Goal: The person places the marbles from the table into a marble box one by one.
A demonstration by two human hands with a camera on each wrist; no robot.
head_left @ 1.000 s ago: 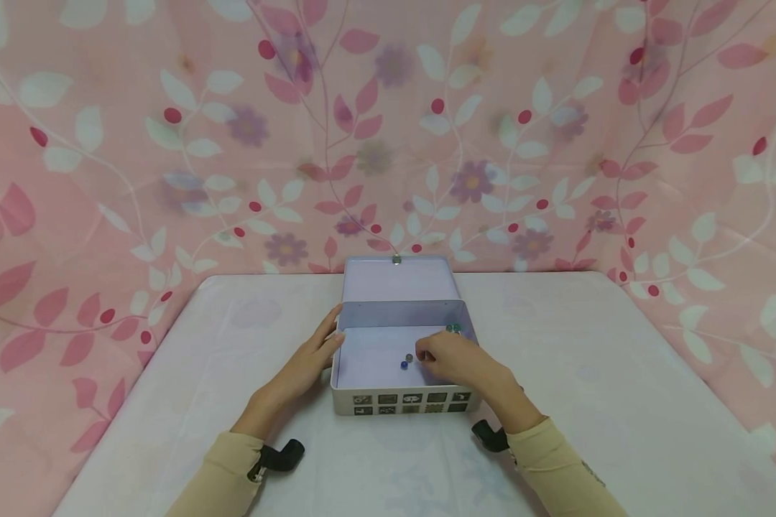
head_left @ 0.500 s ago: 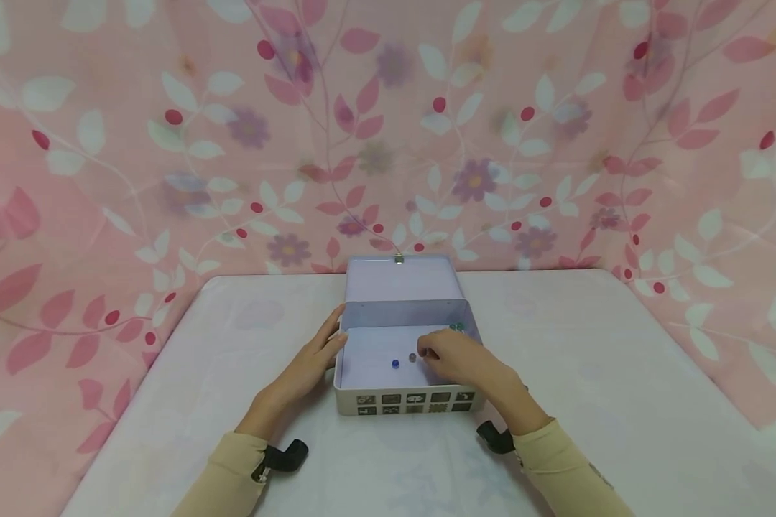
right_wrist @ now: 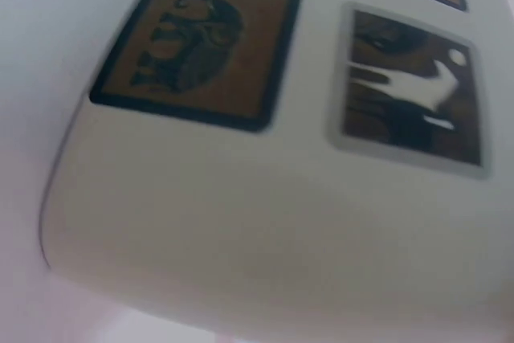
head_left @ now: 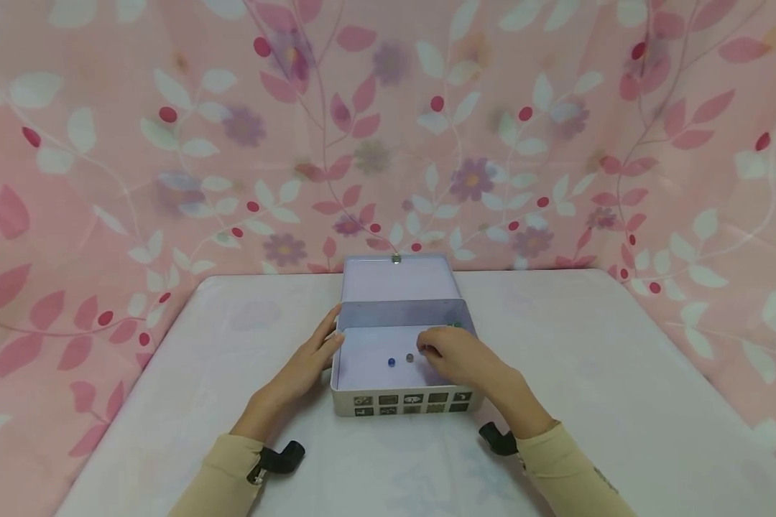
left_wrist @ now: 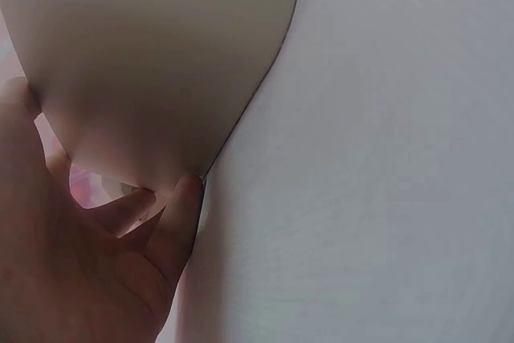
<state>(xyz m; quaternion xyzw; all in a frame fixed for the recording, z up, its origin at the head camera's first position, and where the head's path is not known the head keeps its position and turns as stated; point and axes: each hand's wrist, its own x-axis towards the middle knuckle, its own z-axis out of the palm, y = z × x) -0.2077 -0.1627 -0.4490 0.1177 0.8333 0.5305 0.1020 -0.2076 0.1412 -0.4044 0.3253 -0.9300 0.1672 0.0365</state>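
Observation:
A shallow metal tin [head_left: 362, 359] with a pale lilac inside stands on the table, its lid [head_left: 397, 280] thrown back. My left hand [head_left: 304, 362] rests on the tin's left side, thumb at the rim and fingers along the outer wall; the left wrist view shows fingertips against it. My right hand [head_left: 455, 353] reaches into the right half of the tin with bent fingers. Its fingertips are hidden, so I cannot see whether they hold anything. Left of them lie a grey marble [head_left: 410, 357] and a blue marble [head_left: 391, 362]. Green marbles [head_left: 454, 325] show partly behind the right hand.
The table [head_left: 200, 388] has a white cloth, and a pink floral curtain [head_left: 388, 143] hangs behind it. Animal pictures [right_wrist: 197, 52] decorate the tin's outer wall in the right wrist view. A small metal clasp [head_left: 396, 258] sits on the lid's edge.
The blue marble has rolled left, away from the grey marble beside it. Both hands stay nearly in place; the green marbles are now more covered.

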